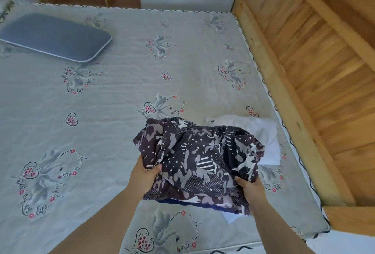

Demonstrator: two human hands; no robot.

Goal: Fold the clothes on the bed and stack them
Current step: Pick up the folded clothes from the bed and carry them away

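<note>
Both hands are on the camo garment (200, 164) right now. The left hand (145, 172) pinches its near-left edge, thumb on top of the cloth. The right hand (252, 190) has the near-right edge, fingers curled under the fabric. So each grip is closed on cloth, not loose.

The garment sits bunched and rumpled, lifted a little at the near side, over the bed (101, 131) towards its right edge. It is not flat and not folded, by the look of it. Under its near hem a blue strip (178, 203) peeks out, and I cannot tell whether that is lining or another piece.

Just behind and to the right, touching the camo piece, lies the white garment (265, 138). It looks flatter, possibly folded already, though part of it is hidden. A white corner (231, 218) also shows below the right hand.

My read: this is the pick-up and shake-out step for the camo piece, early in its fold. Next it wants spreading flat on open sheet to the left, edges found and squared, then folding and setting on the white one.

A grey pillow (54, 36) lies far off at the upper left, well apart. The wooden frame (314, 60) runs along the right.
</note>
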